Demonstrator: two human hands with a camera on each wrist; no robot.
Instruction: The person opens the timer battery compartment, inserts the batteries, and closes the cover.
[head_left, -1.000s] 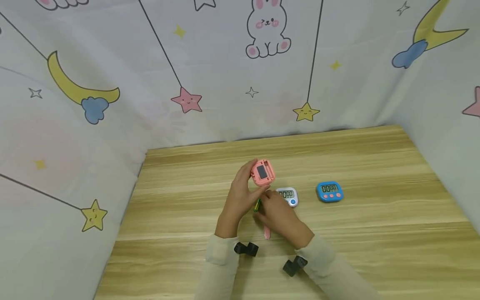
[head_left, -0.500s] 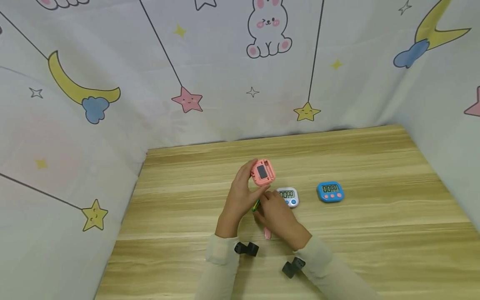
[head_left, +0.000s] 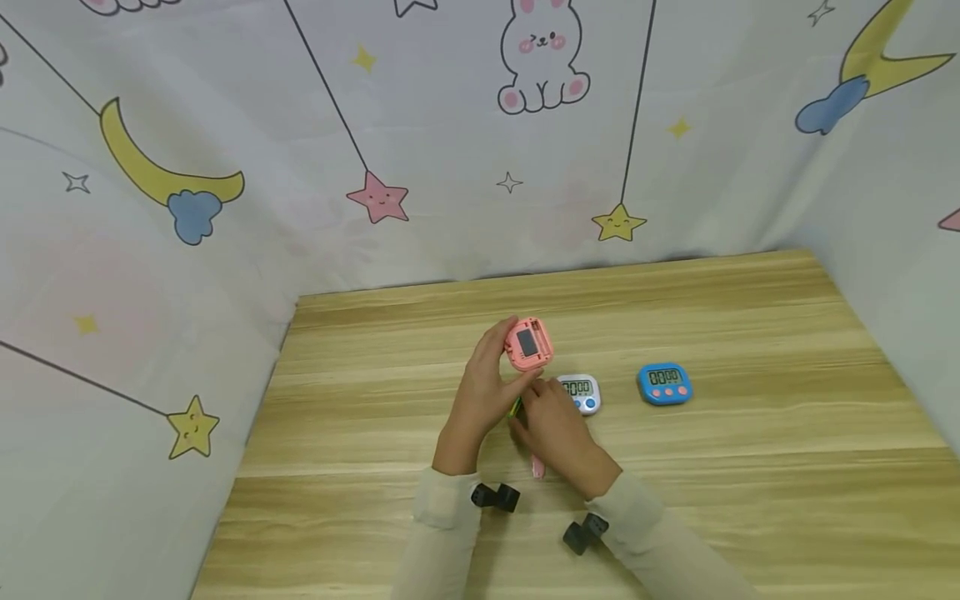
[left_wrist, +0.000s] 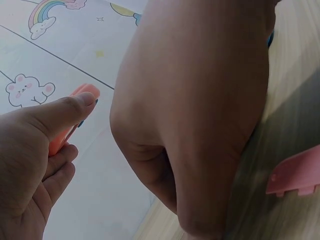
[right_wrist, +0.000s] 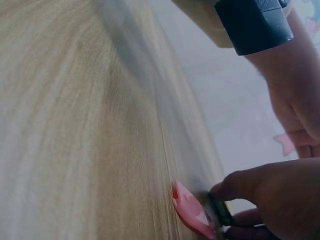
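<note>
In the head view my left hand [head_left: 476, 400] holds a pink timer [head_left: 528, 344] up by its edges, its back facing me and the battery slot uncovered. The left wrist view shows the thumb on the rim of this timer [left_wrist: 87, 92], fingers behind it. My right hand [head_left: 558, 429] is low over the table, just right of the left one. It pinches a slim green battery [head_left: 515, 407], mostly hidden by the fingers; in the right wrist view the battery [right_wrist: 220, 209] looks dark green. A pink battery cover [head_left: 538, 467] lies under the right hand, close to the battery.
A white timer [head_left: 588, 387] lies just beyond my right hand, partly covered by it. Farther right sits a blue timer [head_left: 665, 384], face up. A printed cloth [head_left: 450, 242] walls off the back and sides of the wooden table [head_left: 360, 367].
Both hands stay nearly in place, with the pink timer still held up. The green battery's visible end shifts slightly by the right fingers. The head view drifts a little.
</note>
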